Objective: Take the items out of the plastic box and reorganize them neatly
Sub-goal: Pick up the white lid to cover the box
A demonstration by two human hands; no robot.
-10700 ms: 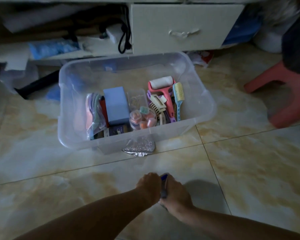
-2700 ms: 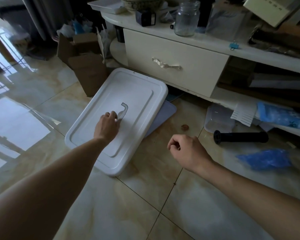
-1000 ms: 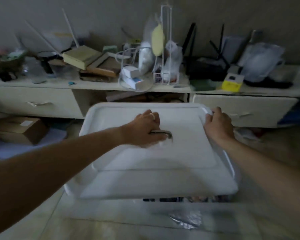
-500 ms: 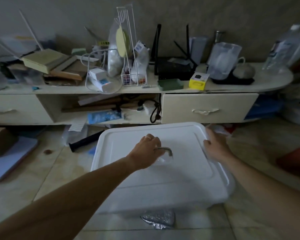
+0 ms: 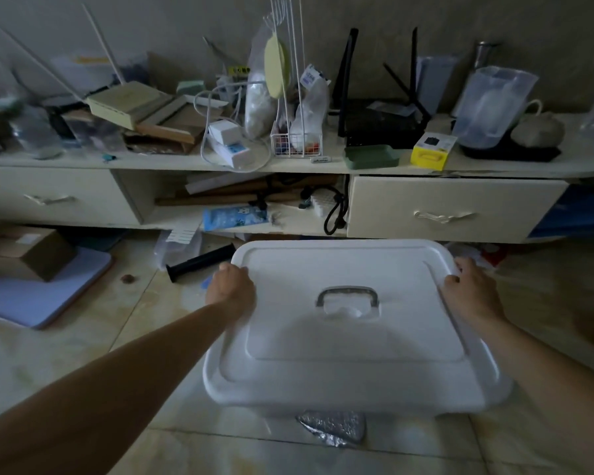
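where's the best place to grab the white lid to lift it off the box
Take the white lid by the grey bail handle at its centre, coming straight down from above: it stands up over a recess, so fingers can hook under it. For a level lift, grip the two short side rims instead, where the left hand and right hand already rest.

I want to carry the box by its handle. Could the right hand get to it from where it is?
Probably yes. The right hand holds the lid's right edge, and the handle stands in the lid's middle with only bare lid between.
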